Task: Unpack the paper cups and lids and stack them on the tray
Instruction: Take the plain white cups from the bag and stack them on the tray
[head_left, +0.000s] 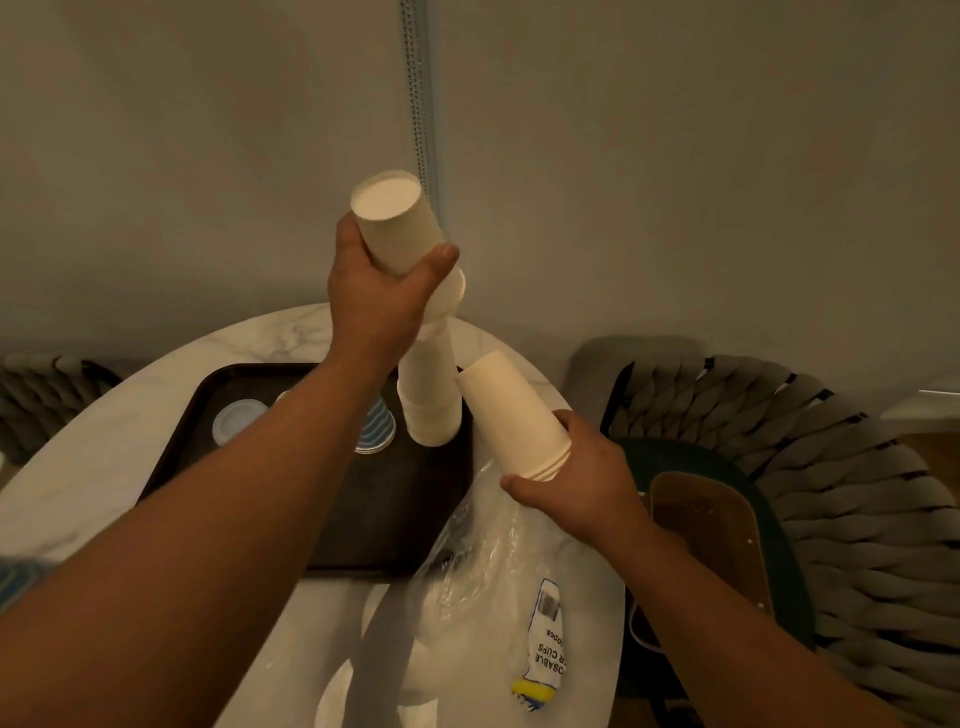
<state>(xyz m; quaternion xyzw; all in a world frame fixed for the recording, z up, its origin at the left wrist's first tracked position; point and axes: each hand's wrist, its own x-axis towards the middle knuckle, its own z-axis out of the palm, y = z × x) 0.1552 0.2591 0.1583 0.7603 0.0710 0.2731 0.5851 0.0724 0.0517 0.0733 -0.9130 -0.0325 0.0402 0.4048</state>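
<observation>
My left hand (379, 296) grips the top of a batch of plain cream paper cups (395, 226), bottoms up, raised high over the tall stack of cups (431, 395) that stands upside down on the dark brown tray (332, 509). My right hand (576, 478) holds a second small batch of nested cream cups (511, 410) by their rims, tilted, at the tray's right edge. On the tray also sit a blue-striped cup stack (376, 426) and a white lid (236, 418), partly hidden by my left forearm.
The empty clear plastic cup sleeve (498, 561) with a printed label lies on the round marble table (93, 441) in front of the tray. Woven chairs stand to the right (831, 493) and far left. A wall and a bead chain rise behind.
</observation>
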